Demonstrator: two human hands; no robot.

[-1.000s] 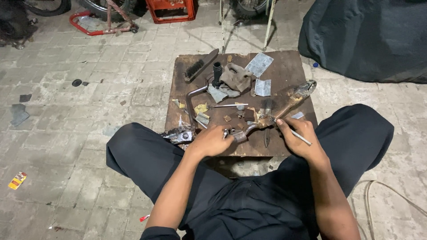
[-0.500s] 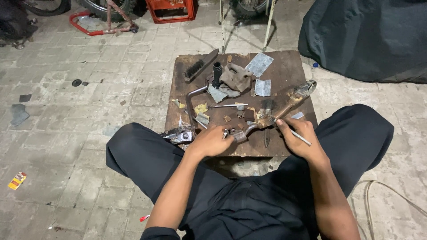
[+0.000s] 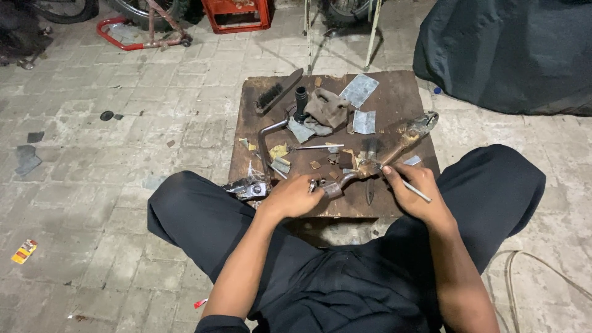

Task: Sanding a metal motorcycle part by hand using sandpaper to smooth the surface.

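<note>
I sit cross-legged on a paved floor at a low brown board (image 3: pixel 394 92). My left hand (image 3: pixel 296 196) grips the near end of a rusty bent metal part (image 3: pixel 394 145) that runs diagonally across the board toward its far right corner. My right hand (image 3: pixel 414 191) holds a thin metal rod (image 3: pixel 414 190) like a pen, its tip touching the rusty part near the middle. A bent grey lever (image 3: pixel 266 139) and a shiny metal assembly (image 3: pixel 250 188) lie just left of my left hand.
On the board lie a black brush (image 3: pixel 274 92), a black tube (image 3: pixel 301 102), a crumpled rag (image 3: pixel 327 108), sandpaper pieces (image 3: pixel 359 89) and small scraps. A dark tarp (image 3: pixel 512 49) covers something at the right. A red crate (image 3: pixel 237 12) and red stand (image 3: pixel 145 37) sit behind.
</note>
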